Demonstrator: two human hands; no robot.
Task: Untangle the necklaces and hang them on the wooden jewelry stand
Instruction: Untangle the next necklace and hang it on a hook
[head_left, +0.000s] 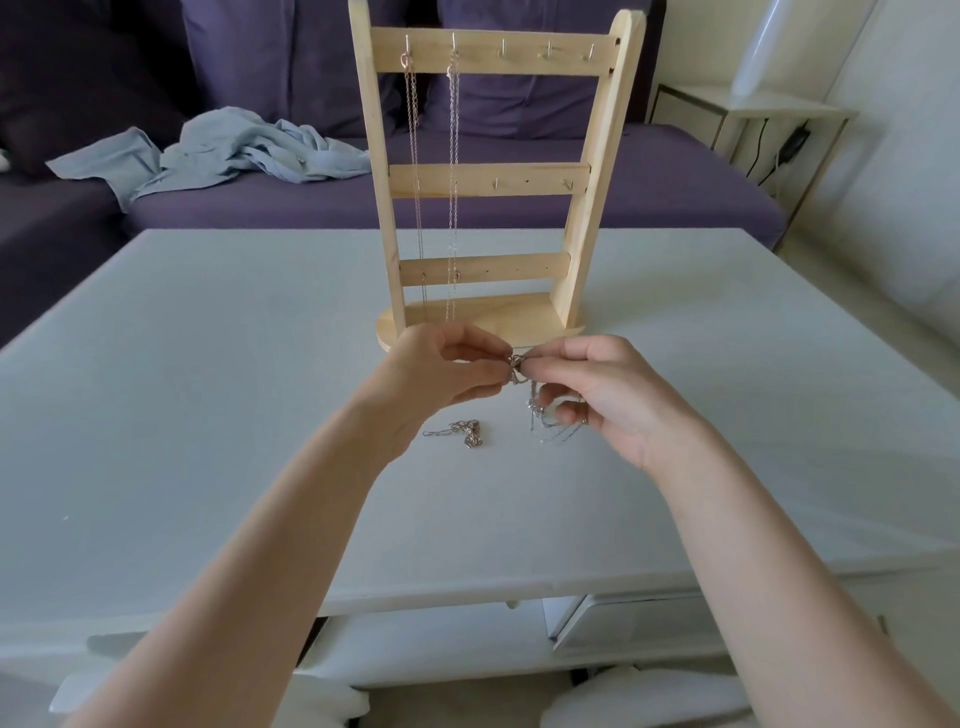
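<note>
The wooden jewelry stand (488, 182) rises at the far middle of the white table (208, 415). Two silver necklaces hang from its top bar, one (414, 156) on the leftmost hook and one (452, 171) on the second hook. Just in front of the stand's base, my left hand (441, 374) and my right hand (597, 395) pinch a silver necklace (516, 367) between their fingertips. Its chain loops down under my right hand's fingers. Another small tangled chain (465, 434) lies on the table below my left hand.
A purple sofa (260, 208) runs behind the table, with a crumpled light blue cloth (234, 150) on it. A pale side table (748, 114) with a cable stands at the right. Three free hooks remain visible on the stand's top bar, right of the hung chains.
</note>
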